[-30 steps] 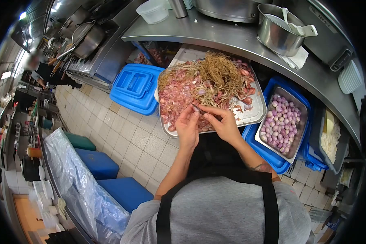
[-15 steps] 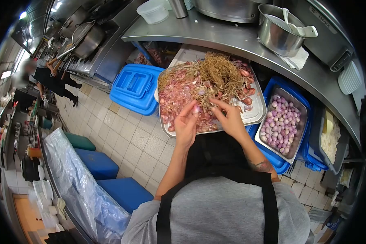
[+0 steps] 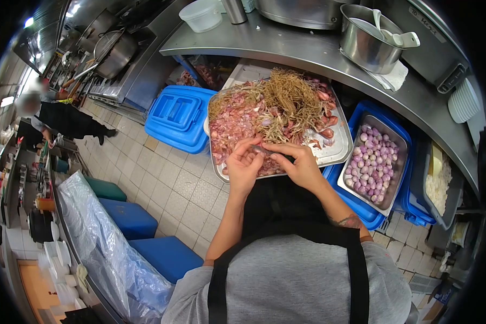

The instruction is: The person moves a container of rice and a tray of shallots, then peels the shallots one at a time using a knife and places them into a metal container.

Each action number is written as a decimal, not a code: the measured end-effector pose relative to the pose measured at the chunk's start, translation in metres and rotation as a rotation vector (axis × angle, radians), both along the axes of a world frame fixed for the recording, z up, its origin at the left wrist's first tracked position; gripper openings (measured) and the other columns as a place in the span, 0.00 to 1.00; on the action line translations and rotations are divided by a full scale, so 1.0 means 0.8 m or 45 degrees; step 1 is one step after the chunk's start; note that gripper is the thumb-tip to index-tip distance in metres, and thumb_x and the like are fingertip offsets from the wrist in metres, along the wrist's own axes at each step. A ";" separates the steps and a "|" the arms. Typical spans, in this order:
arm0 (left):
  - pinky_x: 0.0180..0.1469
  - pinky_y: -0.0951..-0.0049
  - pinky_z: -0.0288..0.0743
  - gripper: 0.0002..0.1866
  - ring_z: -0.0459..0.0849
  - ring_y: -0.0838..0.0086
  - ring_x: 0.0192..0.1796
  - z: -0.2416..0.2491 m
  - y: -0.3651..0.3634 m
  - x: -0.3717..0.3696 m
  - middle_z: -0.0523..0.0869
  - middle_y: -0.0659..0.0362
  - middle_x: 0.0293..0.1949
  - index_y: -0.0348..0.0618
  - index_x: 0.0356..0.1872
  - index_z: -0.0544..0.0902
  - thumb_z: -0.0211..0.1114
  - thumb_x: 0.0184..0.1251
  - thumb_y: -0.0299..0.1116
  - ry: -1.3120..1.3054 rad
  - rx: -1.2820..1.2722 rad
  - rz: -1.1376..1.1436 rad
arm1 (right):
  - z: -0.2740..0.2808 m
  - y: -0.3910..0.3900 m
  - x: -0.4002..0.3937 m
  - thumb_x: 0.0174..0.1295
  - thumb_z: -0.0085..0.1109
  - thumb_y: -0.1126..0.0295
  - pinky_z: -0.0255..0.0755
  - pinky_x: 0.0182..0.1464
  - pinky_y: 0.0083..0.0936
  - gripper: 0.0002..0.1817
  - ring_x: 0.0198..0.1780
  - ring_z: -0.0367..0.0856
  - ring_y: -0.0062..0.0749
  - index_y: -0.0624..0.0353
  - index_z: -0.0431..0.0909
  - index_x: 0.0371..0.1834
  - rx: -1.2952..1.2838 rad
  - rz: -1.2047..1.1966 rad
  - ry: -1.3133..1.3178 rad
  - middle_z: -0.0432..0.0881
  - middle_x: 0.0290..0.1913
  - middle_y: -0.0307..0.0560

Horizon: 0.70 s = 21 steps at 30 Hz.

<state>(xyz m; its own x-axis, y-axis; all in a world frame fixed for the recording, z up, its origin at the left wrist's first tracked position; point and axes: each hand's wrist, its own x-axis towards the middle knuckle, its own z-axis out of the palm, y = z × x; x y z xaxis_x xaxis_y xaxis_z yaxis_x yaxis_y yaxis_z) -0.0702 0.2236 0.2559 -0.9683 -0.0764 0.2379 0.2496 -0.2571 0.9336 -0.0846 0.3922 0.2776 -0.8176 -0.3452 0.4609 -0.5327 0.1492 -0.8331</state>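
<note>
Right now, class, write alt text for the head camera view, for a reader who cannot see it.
Seen from above, a person's left hand and right hand meet over a metal tray heaped with shallot skins and dry roots, working a small piece between the fingertips. A tub of peeled shallots sits to the right, and a blue lid to the left.

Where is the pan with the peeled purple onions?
In the head view, the pan of peeled shallots sits in a blue crate at the person's right, beside the big tray of skins and roots, below the steel counter.
</note>
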 end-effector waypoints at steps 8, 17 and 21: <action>0.55 0.75 0.74 0.21 0.79 0.73 0.52 0.006 0.007 0.003 0.78 0.52 0.52 0.29 0.55 0.73 0.58 0.58 0.12 -0.081 0.307 -0.132 | -0.024 0.014 -0.029 0.65 0.55 0.71 0.68 0.33 0.13 0.15 0.31 0.72 0.12 0.60 0.79 0.53 -0.336 -0.001 -0.694 0.82 0.37 0.37; 0.54 0.76 0.74 0.20 0.78 0.75 0.52 -0.005 -0.001 -0.007 0.75 0.55 0.53 0.28 0.54 0.75 0.59 0.59 0.13 0.038 0.082 -0.042 | 0.008 0.009 0.000 0.59 0.58 0.75 0.72 0.53 0.26 0.18 0.53 0.80 0.32 0.59 0.77 0.54 -0.044 0.084 -0.153 0.81 0.53 0.51; 0.53 0.78 0.75 0.19 0.78 0.77 0.51 0.001 -0.003 -0.005 0.74 0.56 0.51 0.28 0.54 0.76 0.59 0.59 0.13 0.058 0.065 -0.112 | 0.008 0.011 0.000 0.58 0.59 0.74 0.72 0.54 0.28 0.18 0.54 0.80 0.38 0.59 0.78 0.53 -0.139 0.167 -0.329 0.81 0.52 0.51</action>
